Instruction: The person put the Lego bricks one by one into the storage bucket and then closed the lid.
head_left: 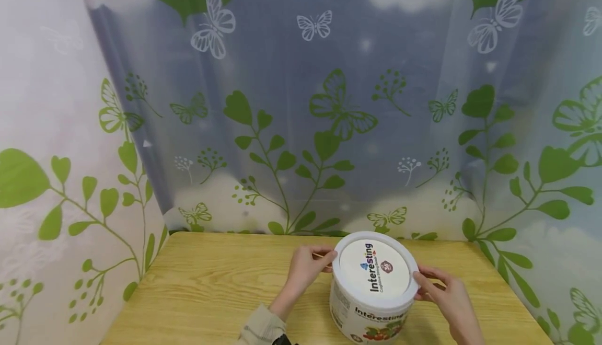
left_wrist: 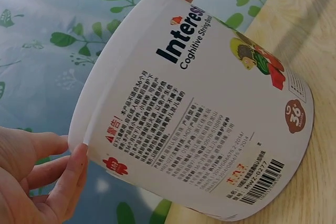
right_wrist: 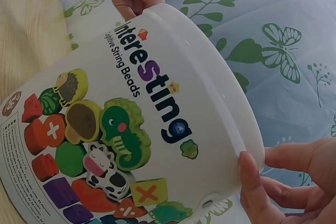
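A white round bucket (head_left: 343, 306) of string beads stands upright on the table, printed with "Interesting" and colourful bead pictures. Its white lid (head_left: 350, 269) sits on top, its rim level with the bucket's mouth all round. My left hand (head_left: 303, 269) pinches the lid's edge at the left, thumb and fingertips at the rim. On the opposite side my right hand (head_left: 447, 295) pinches the rim the same way. Up close, the left wrist view shows a barcode and small printed text on the bucket's wall (left_wrist: 210, 108). A small round fitting (right_wrist: 208, 203) appears below the rim in the right wrist view.
The light wooden table (head_left: 211, 282) stretches left and right of the bucket. Behind it hangs a blue-grey curtain (head_left: 282, 73) with green leaves and butterflies, and similar patterned sheets close off both sides.
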`<state>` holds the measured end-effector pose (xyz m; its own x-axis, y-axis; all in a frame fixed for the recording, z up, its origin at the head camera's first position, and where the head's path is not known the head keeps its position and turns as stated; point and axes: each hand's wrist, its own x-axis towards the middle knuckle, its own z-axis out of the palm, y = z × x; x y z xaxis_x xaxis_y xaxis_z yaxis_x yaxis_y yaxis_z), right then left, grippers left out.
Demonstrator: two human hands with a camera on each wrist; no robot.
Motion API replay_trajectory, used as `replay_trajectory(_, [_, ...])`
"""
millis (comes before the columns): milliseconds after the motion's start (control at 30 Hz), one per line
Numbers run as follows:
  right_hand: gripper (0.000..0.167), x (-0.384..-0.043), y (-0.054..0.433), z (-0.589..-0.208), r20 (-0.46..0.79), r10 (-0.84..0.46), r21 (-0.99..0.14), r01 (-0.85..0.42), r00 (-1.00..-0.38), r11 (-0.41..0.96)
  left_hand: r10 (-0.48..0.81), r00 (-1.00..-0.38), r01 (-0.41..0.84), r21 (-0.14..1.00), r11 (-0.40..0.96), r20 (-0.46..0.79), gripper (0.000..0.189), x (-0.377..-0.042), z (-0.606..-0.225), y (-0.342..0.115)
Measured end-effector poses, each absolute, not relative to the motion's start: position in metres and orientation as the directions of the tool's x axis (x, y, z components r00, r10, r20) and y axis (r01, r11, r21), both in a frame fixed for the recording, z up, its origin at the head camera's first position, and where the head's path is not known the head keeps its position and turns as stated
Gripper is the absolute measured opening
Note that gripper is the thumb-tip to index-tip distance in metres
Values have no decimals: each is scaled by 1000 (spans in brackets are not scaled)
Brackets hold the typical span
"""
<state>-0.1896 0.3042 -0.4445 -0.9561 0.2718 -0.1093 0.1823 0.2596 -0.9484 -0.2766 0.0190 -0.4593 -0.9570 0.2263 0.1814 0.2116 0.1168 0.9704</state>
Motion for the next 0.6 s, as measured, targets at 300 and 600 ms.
replay_trajectory(300, [56,-191,306,-451,-121,280,-945,197,-952,260,218,-962,196,972,130,165,22,-277,-468,21])
replay_trajectory(600, [55,-189,307,-459,-131,291,-956,198,-948,217,241,-960,177,977,115,146,22,-279,-474,21])
